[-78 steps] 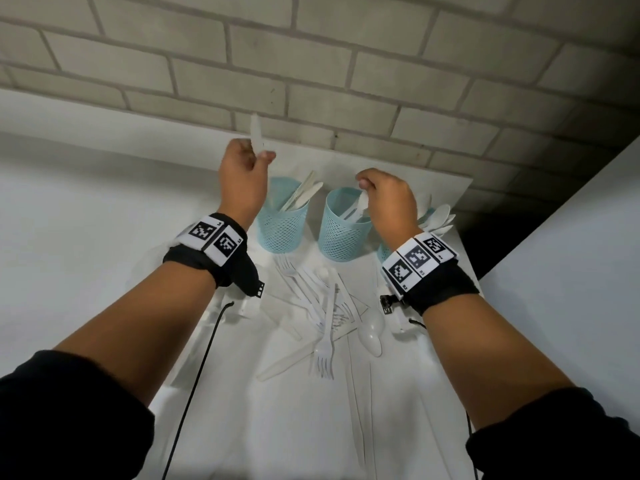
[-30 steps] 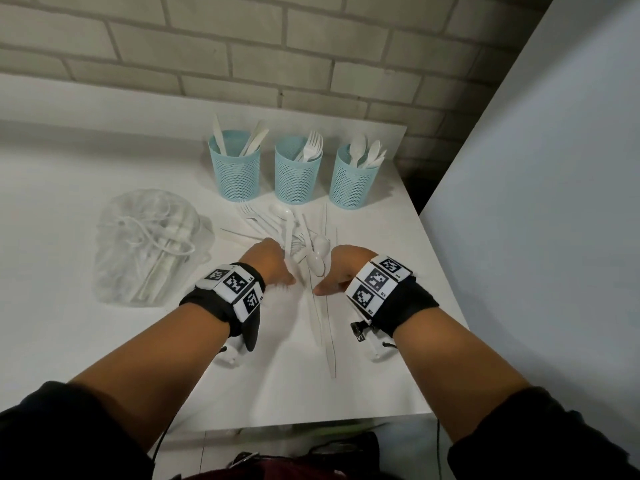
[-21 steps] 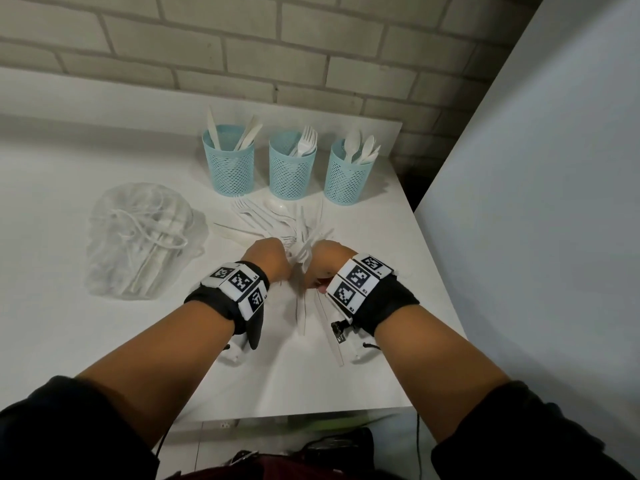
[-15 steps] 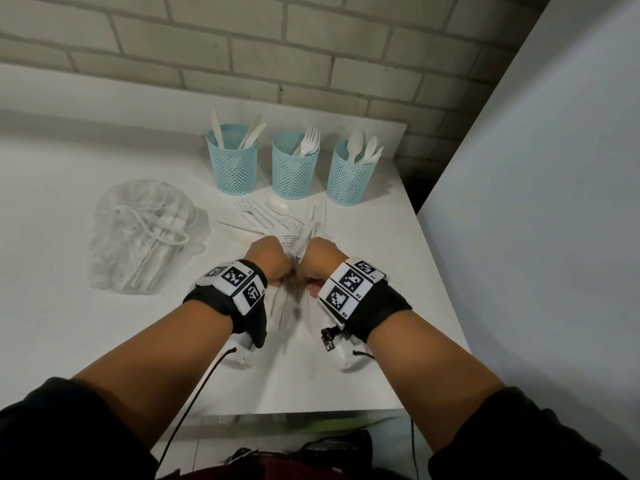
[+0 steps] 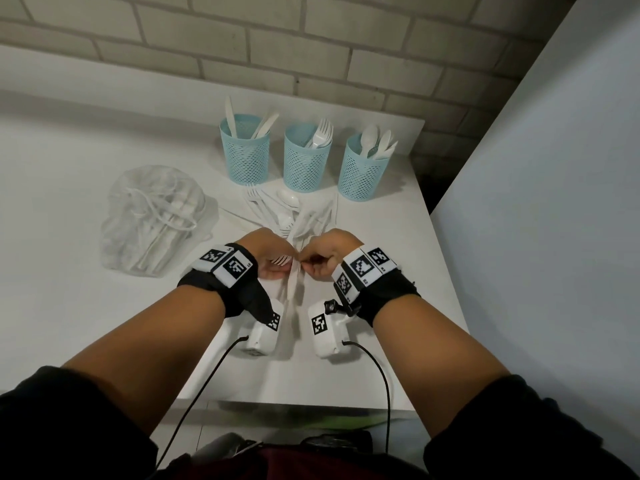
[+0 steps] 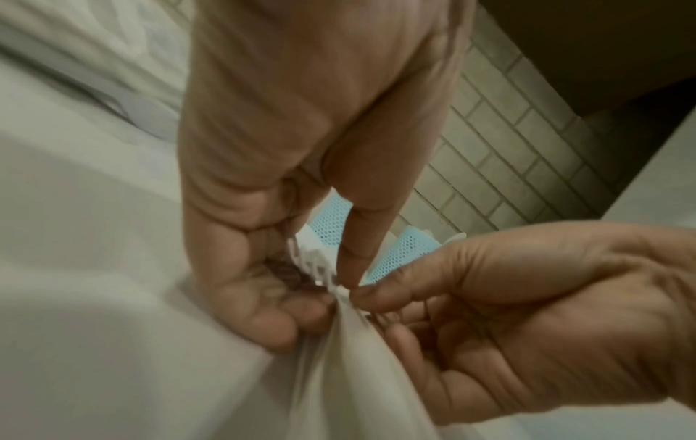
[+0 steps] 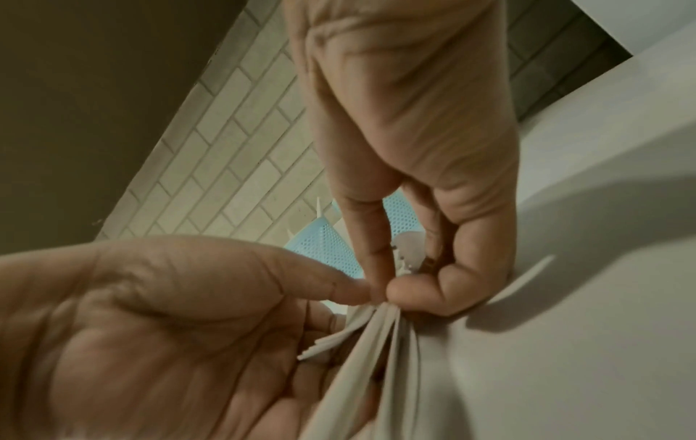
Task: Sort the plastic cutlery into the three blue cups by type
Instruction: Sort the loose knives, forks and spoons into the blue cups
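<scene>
Plastic cutlery in hand: left hand (image 5: 268, 258) and right hand (image 5: 323, 256) meet, both pinching one white bundle of cutlery (image 5: 294, 282); fork tines (image 6: 314, 265) show by the left thumb.
Left hand: fingers curled round the bundle.
Right hand: thumb and fingers pinch the same handles.
Loose pile (image 5: 294, 213): just beyond the knuckles, on the table (image 5: 69, 306).
Cups: knife cup (image 5: 245, 150), fork cup (image 5: 306, 157), spoon cup (image 5: 362, 168) stand beyond the pile.
Bag (image 5: 152, 216): left of the left hand.
</scene>
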A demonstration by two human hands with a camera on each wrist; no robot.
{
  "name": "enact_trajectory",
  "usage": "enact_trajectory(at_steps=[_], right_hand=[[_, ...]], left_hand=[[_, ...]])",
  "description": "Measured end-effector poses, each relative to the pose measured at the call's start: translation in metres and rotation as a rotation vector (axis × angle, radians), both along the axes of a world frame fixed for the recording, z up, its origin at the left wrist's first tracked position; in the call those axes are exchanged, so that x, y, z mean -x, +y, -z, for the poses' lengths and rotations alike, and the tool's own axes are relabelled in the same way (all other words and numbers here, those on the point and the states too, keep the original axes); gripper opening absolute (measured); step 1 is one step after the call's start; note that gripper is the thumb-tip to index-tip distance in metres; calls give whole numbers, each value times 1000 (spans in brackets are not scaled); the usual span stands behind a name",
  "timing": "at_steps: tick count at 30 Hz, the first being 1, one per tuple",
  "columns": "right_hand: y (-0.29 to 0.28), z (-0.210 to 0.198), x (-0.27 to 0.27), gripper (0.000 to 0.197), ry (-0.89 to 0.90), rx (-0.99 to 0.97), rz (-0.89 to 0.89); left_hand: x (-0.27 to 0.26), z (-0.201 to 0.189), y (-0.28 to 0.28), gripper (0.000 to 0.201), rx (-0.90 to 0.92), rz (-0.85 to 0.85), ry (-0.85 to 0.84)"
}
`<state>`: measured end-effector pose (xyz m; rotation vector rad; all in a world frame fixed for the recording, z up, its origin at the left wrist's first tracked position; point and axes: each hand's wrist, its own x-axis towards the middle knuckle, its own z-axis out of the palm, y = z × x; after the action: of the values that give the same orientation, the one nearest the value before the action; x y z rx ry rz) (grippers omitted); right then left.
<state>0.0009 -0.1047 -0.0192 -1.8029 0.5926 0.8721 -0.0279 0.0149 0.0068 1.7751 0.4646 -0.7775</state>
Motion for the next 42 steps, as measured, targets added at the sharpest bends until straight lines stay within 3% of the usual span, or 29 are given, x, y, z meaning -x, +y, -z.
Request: enact_trajectory(at_steps=[6,13,17,23,26,35,42], right_hand=[[3,-8,-3,22,106,16,-145],[10,-21,-8,30,63,152,-306],[5,-32,-14,25,-33,139,-278],[1,-39,-15,4,-307,-50,-14],[3,-41,-17,9,-371,-165,79],[15,-34,-31,18,-214,-193,84],[7,-38,-35,8,-220,-157,66]], left_hand=[[-1,-1,0,17,19,19,25],[-11,7,10,19,30,-1,-104],[-15,3,21,21,124,10,-159],[-20,-2,32,12,256,89,-252],[-21,-1,32,15,261,87,-293],[-36,2,37,17,321,149,-279],[-44,6,26,24,312,225,-367]])
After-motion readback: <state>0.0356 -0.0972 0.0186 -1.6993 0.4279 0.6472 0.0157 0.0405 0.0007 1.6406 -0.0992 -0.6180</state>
